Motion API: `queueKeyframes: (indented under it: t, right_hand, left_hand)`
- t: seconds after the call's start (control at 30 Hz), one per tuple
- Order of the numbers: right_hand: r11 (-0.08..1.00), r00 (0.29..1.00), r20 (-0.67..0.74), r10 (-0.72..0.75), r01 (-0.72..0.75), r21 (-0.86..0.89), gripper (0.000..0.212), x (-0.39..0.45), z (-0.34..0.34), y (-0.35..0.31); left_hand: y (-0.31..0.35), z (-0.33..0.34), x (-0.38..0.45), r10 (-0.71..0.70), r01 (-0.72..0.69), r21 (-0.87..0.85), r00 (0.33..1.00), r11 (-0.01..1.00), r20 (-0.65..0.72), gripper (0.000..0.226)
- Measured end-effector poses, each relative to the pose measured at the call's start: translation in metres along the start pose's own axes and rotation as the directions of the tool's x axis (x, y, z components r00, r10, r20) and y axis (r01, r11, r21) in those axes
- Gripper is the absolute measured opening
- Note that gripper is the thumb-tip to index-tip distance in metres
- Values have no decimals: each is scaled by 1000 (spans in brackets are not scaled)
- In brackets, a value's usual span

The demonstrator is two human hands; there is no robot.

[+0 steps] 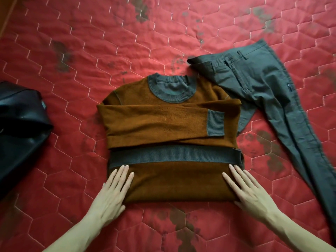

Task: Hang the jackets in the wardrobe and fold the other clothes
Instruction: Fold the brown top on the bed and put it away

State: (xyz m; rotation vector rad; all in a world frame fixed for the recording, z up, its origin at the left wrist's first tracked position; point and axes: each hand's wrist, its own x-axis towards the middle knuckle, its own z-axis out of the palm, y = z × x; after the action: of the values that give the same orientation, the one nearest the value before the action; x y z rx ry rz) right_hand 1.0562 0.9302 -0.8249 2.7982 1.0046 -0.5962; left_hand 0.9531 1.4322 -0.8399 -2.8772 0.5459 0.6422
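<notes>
On a red quilted bedspread (91, 51) stitched in hexagons, a rust-brown knit sweater with grey ribbed trim (163, 122) lies centred — sleeves crossed over the chest, hem folded up. Grey trousers (269, 84) sprawl beside its right shoulder, a black leather jacket (20, 124) at the left edge. My left hand (112, 190) and right hand (252, 190) press flat on the folded hem — fingers straight, holding nothing.

Rust-brown sweater (163, 122) (grey ribbing), grey trousers (269, 88), red hexagon-stitched quilt (91, 42).
</notes>
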Motion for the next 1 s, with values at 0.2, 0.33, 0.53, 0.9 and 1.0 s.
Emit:
queueKeyframes:
  t: [0.2, 0.33, 0.53, 0.9, 1.0]
  right_hand:
    - [994, 993, -105, -52, 61, 90, 69, 3, -3, 5]
    - [976, 990, -53, -128, 135, 174, 61, -10, -10, 15]
    - [938, 985, -148, -92, 136, 319, 34, -41, -26, 27]
    - [434, 689, -174, 703, -222, 873, 11, 34, -100, 6]
    - [397, 630, -150, 762, -272, 877, 18, 73, -106, 10]
  left_hand:
    - [9, -12, -7, 38, -33, -84, 998, 996, 56, 68]
    - [-10, -19, -15, 114, -124, -98, 989, 987, -97, 69]
    - [-38, -48, -27, 119, -89, -457, 992, 885, 39, 47]
    - [-74, -115, 4, -542, 185, -841, 828, 508, -144, 19]
    - [-81, -119, 29, -637, 207, -893, 764, 400, -108, 13]
